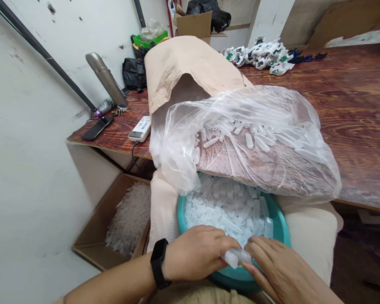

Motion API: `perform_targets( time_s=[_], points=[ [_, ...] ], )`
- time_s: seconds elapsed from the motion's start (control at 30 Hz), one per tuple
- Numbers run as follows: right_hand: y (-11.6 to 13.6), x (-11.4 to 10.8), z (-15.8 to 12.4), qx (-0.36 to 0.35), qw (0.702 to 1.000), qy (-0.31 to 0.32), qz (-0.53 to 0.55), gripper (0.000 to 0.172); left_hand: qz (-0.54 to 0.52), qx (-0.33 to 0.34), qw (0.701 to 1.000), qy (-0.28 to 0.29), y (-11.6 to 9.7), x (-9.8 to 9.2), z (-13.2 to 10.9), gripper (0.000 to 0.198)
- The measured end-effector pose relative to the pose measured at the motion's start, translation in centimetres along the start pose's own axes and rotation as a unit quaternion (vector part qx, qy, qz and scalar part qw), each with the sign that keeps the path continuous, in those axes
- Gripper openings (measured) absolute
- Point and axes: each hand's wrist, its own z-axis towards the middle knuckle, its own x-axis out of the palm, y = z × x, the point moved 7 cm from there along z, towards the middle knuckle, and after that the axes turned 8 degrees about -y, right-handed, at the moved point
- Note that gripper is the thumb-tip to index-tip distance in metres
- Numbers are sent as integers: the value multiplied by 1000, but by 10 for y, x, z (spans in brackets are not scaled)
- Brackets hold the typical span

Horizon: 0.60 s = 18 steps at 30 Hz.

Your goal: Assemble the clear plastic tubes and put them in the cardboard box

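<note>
My left hand (199, 250), with a black band on its wrist, is closed around small translucent white plastic tubes (236, 256). From the other side, my right hand (277, 264) pinches the same pieces between thumb and fingers. Whether they are joined or separate I cannot tell. Both hands are over the near rim of a teal basin (282, 226) heaped with similar plastic tubes (221, 211). Beyond the basin, a clear plastic bag (304, 109) lies at the table edge with more tubes inside, visible through its mouth and film.
A cardboard box (95, 240) of thin clear pieces stands lower left. On the wooden table (361, 105) are a phone (97, 128), a white device with a cable (140, 128), a metal bottle (104, 78), a large brown paper sack (183, 55) and a pile of white-green packets (266, 55).
</note>
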Motion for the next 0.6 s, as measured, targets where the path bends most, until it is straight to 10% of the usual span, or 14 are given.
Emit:
perform_targets(
  time_s=[0.33,0.6],
  points=[
    [-4,-1,-2,103,985,5,140,35,65,54,996,-12,-7,7,4,20],
    [-34,15,-36,346,858,-5,379,16,-32,65,997,-2,-10,14,2,23]
  ],
)
